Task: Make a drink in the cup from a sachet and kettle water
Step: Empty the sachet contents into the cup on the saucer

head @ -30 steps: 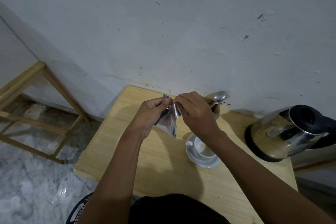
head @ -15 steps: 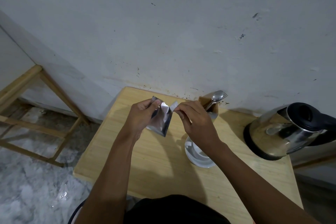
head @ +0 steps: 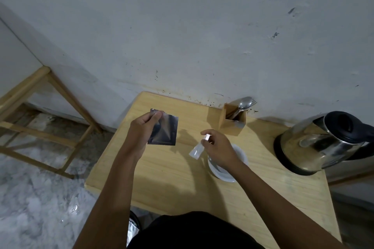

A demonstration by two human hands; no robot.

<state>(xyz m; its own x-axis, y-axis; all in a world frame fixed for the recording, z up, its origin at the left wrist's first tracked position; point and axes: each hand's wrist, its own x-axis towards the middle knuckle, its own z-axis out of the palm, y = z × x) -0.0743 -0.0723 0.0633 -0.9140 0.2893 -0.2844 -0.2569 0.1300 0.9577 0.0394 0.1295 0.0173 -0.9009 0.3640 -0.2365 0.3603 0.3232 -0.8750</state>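
My left hand (head: 141, 129) pinches a silvery foil sachet (head: 166, 132) by its top corner, holding it above the left part of the wooden table (head: 172, 178). My right hand (head: 218, 147) holds the torn-off strip (head: 197, 150) of the sachet, hovering just above the white cup (head: 240, 155), which it partly hides. The cup stands on a white saucer (head: 222, 176). A steel kettle (head: 323, 141) with a black lid sits at the table's right edge.
A small wooden holder (head: 230, 125) with a spoon (head: 244, 103) and a fork stands against the grey wall behind the cup. A wooden frame (head: 40, 107) stands on the marble floor to the left. A foil packet lies at the table's front edge near my body.
The strip has come off the sachet. My hands have moved apart: the left went left with the sachet, the right came down toward the cup with the strip.
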